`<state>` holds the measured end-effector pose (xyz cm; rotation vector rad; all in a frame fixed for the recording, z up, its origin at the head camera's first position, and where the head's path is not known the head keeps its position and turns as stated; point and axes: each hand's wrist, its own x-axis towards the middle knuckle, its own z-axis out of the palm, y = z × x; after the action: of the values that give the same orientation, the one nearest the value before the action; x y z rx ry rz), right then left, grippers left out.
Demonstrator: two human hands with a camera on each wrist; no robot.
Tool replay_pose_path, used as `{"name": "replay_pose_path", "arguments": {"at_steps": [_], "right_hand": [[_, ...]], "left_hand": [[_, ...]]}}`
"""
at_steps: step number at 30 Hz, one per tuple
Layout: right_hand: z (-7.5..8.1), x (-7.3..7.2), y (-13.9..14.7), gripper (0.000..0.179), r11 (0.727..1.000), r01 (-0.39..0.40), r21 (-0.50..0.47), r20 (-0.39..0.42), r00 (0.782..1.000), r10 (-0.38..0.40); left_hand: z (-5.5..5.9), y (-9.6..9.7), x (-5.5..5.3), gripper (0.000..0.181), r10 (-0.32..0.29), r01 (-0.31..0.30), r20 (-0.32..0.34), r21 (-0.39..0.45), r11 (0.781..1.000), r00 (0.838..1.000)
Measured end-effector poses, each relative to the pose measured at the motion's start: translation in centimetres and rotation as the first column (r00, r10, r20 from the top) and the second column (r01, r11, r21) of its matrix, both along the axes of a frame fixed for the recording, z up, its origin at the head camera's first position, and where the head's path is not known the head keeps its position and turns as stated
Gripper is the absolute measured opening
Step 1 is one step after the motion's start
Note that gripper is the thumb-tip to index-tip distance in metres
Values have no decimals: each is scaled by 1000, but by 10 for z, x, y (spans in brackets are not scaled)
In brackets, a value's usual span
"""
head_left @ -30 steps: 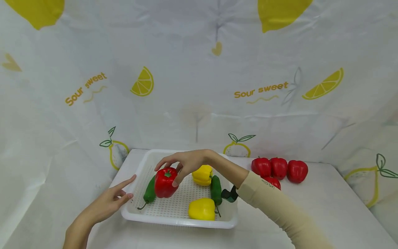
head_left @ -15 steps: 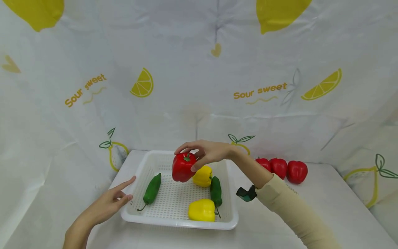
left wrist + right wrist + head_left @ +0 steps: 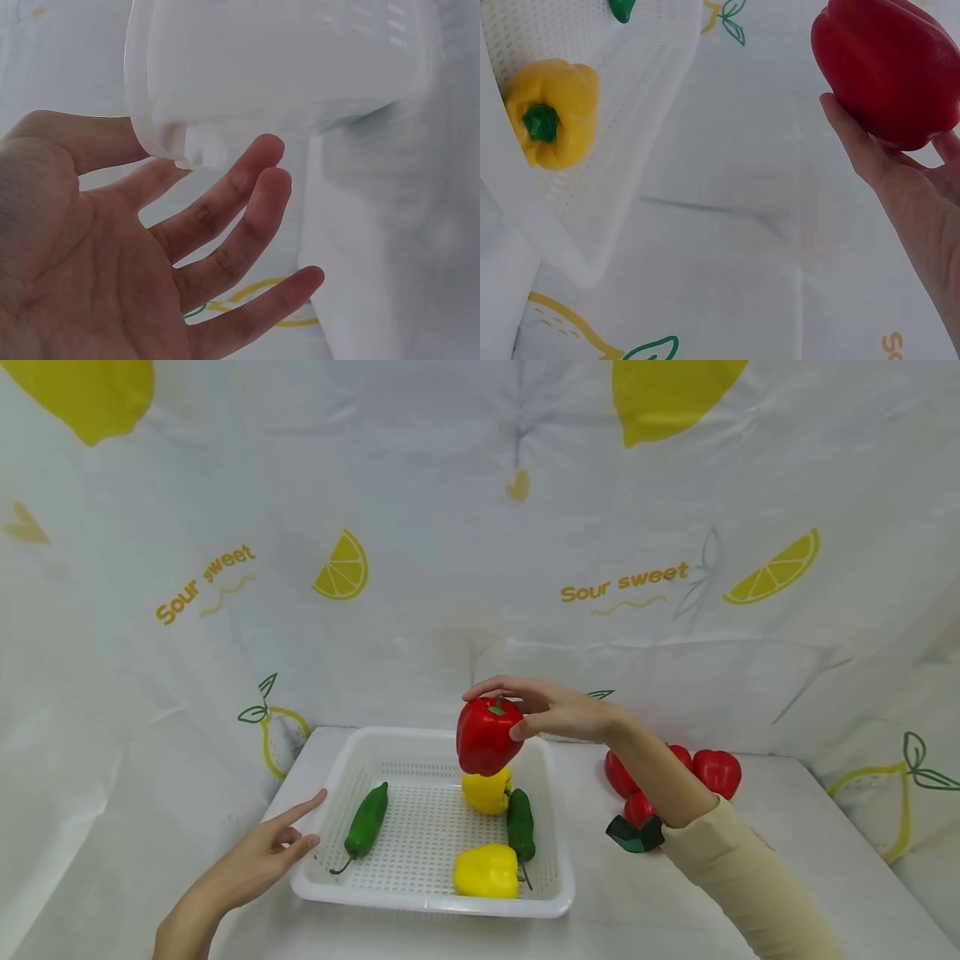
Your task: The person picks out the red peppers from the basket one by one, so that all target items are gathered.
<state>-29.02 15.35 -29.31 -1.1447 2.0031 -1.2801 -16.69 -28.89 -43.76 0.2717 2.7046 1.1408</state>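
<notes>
My right hand (image 3: 558, 710) grips a red bell pepper (image 3: 483, 739) with its green stem upward, above the back right part of a white plastic basket (image 3: 435, 903). In the right wrist view, fingers curve around the same bell pepper (image 3: 889, 71). At the basket's left side my left hand (image 3: 255, 860) touches the rim, index finger extended. The left wrist view shows its other fingers (image 3: 225, 259) spread loosely below the rim. Inside the basket lie a long green pepper (image 3: 367, 821) at left, another green pepper (image 3: 520, 827) at right, and two yellow bell peppers (image 3: 487, 870).
Several red bell peppers (image 3: 717, 772) sit on the white table (image 3: 787, 852) right of the basket, partly behind the right forearm. A dark green and black piece (image 3: 636, 833) shows beside the right sleeve (image 3: 738, 868). A lemon-print sheet (image 3: 420, 635) hangs behind.
The right hand has lifted the red bell pepper from beside the left green pepper, up and rightward. That green pepper now shows whole. The left hand stays at the rim.
</notes>
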Motion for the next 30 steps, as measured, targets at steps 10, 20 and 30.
{"name": "replay_pose_path", "arguments": {"at_steps": [10, 20, 30], "right_hand": [[3, 13, 31, 60, 990, 71, -125, 22, 997, -69], [-7, 27, 71, 47, 969, 199, -144, 63, 979, -192], [-21, 44, 107, 41, 958, 254, -132, 7, 967, -255]], "left_hand": [[0, 0, 2, 69, 1, -1, -3, 14, 1000, 1000], [-1, 2, 1, 69, 0, 0, -11, 17, 1000, 1000], [-1, 2, 2, 69, 16, -16, -4, 5, 1000, 1000]]}}
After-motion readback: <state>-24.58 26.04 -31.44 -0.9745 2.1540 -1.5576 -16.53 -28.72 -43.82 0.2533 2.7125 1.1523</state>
